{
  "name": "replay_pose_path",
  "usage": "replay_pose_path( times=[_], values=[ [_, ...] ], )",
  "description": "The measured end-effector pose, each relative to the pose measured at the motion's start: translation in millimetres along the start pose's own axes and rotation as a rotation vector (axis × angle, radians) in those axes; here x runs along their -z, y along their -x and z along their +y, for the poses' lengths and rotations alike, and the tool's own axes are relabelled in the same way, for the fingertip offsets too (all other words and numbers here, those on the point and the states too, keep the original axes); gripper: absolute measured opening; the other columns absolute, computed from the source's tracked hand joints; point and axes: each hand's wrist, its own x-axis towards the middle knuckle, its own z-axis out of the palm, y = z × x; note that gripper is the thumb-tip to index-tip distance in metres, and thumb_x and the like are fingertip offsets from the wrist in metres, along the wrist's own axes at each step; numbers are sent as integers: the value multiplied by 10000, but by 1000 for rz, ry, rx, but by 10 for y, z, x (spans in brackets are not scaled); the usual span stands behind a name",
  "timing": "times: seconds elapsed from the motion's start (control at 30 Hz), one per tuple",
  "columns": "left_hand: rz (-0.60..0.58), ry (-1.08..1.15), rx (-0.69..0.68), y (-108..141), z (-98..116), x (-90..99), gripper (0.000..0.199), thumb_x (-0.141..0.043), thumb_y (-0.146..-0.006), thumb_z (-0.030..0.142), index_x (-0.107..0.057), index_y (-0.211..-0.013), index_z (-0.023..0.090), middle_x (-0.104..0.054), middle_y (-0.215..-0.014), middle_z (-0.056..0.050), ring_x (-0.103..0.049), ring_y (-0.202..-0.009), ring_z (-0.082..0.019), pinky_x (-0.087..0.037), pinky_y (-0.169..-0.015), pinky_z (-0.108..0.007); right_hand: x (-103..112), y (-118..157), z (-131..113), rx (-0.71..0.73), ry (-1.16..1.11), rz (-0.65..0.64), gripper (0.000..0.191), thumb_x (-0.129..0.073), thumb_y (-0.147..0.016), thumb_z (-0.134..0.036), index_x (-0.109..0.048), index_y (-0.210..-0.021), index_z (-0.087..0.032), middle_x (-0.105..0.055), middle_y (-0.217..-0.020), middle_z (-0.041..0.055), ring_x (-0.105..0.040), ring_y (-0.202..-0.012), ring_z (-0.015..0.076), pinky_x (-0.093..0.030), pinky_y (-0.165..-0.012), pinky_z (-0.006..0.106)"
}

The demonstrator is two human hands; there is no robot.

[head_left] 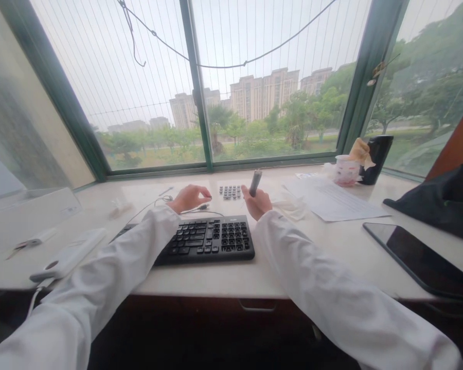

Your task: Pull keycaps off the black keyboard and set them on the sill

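A black keyboard [206,239] lies on the white desk; its number-pad keycaps are off, leaving dark square sockets. Behind it, several loose keycaps [230,192] are laid out in rows. Over the keyboard's back edge, my left hand [191,199] has thumb and finger pinched at a small dark thing I cannot make out, left of the keycaps. My right hand [257,202] is wrapped round a grey brush-like tool [255,183], held upright just right of the keycaps. My left sleeve covers the keyboard's left part.
A cable [150,202] runs behind the keyboard. Papers [335,199], a cup [347,170] and a black bottle [376,160] stand or lie at the right, with a dark tablet [420,259] nearer. A white power bank [71,252] and keys [25,245] are at the left.
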Motion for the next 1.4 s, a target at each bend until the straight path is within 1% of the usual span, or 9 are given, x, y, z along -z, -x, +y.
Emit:
replay_pose_path(
  times=[0.07,0.13,0.2,0.3,0.43,0.6,0.9,1.23,1.4],
  values=[
    [-56,-39,57,-174,-54,-43,216,-636,-811,440,-739,-909,277,-744,-962,39,-675,-804,-153,-472,-798,-258,20,-2,-3,-16,-7,3,606,-341,-887,-682,-706,-861,-199,-709,-884,119,-627,-819,257,-410,-712,336],
    [-87,-51,87,-345,-90,-112,225,-632,-809,448,-741,-909,278,-741,-975,44,-653,-649,-118,-475,-777,-261,26,1,1,-19,-15,-4,613,-329,-891,-682,-710,-880,-202,-711,-889,117,-628,-815,259,-409,-703,338],
    [-111,-57,108,-500,-118,-198,234,-639,-800,451,-744,-909,272,-741,-969,42,-625,-567,-92,-477,-753,-252,23,2,13,-16,-17,-7,615,-314,-900,-674,-713,-902,-206,-714,-914,116,-629,-818,259,-410,-699,340],
    [-137,-62,128,-686,-156,-333,237,-642,-793,443,-740,-924,272,-743,-969,44,-602,-517,-68,-476,-749,-238,22,-9,34,-12,2,-5,613,-301,-911,-659,-720,-932,-212,-716,-951,119,-631,-828,256,-409,-699,336],
    [-163,-66,155,-827,-189,-468,242,-649,-778,432,-732,-943,275,-740,-1020,44,-593,-500,-59,-474,-710,-229,41,-27,41,-23,43,9,603,-313,-912,-656,-724,-951,-216,-720,-950,121,-633,-848,255,-403,-705,325],
    [-188,-68,167,-888,-194,-550,231,-637,-788,427,-733,-943,285,-732,-1046,46,-597,-509,-65,-465,-676,-227,46,-15,31,-18,62,2,600,-298,-918,-652,-722,-977,-232,-714,-928,123,-636,-860,282,-407,-697,345],
    [-191,-82,164,-905,-197,-604,260,-624,-776,462,-737,-938,293,-735,-1041,40,-585,-530,-68,-459,-699,-224,19,0,35,-2,73,3,615,-288,-913,-671,-717,-997,-238,-713,-910,125,-639,-847,285,-412,-688,349],
    [-182,-74,169,-874,-178,-550,228,-651,-772,438,-735,-925,292,-739,-1014,59,-578,-494,-58,-449,-658,-222,33,9,22,-2,47,-16,594,-314,-906,-669,-716,-962,-235,-706,-876,121,-623,-814,269,-398,-684,339],
    [-119,-65,139,-813,-109,-441,207,-656,-787,425,-741,-898,271,-745,-980,41,-594,-533,-80,-462,-702,-247,22,0,45,10,9,-21,617,-298,-900,-683,-710,-954,-227,-709,-918,124,-623,-809,262,-401,-689,348]
  ],
)
